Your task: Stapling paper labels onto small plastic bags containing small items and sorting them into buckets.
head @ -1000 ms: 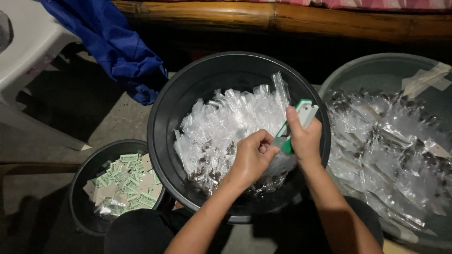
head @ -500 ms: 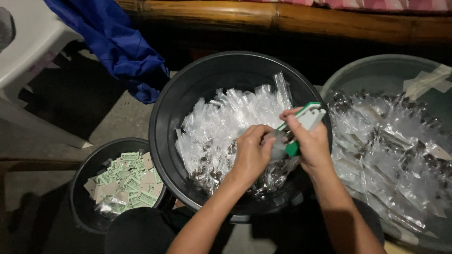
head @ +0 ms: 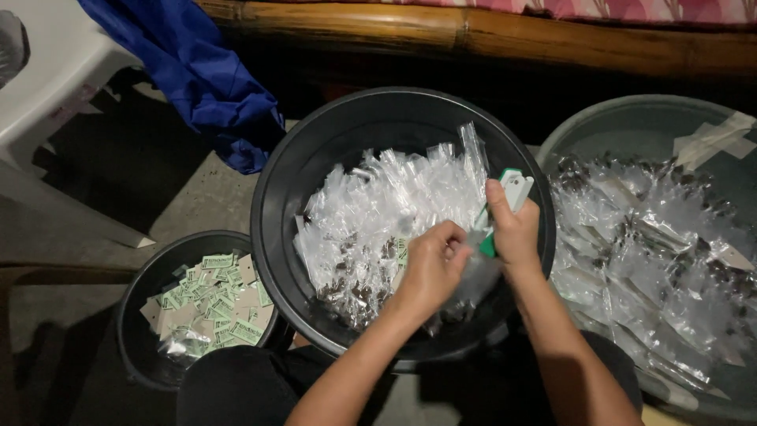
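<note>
My right hand (head: 514,229) grips a small white and green stapler (head: 505,203) over the big black basin (head: 315,150). My left hand (head: 432,264) pinches a small clear plastic packet (head: 473,272) right beside the stapler's mouth. The basin holds a heap of clear packets (head: 378,221) with dark bits inside. Both hands hover above the right part of that heap.
A smaller black tub (head: 142,292) at lower left holds several green and white paper labels (head: 209,296). A grey basin (head: 599,134) at right is full of packed clear bags (head: 654,252). A blue cloth (head: 205,79) hangs off a white plastic chair (head: 47,71); a bamboo bench edge (head: 473,31) runs behind.
Both hands have shifted slightly right and up over the heap. The stapler now stands more upright, and my left hand has closed in on the packet beside it.
</note>
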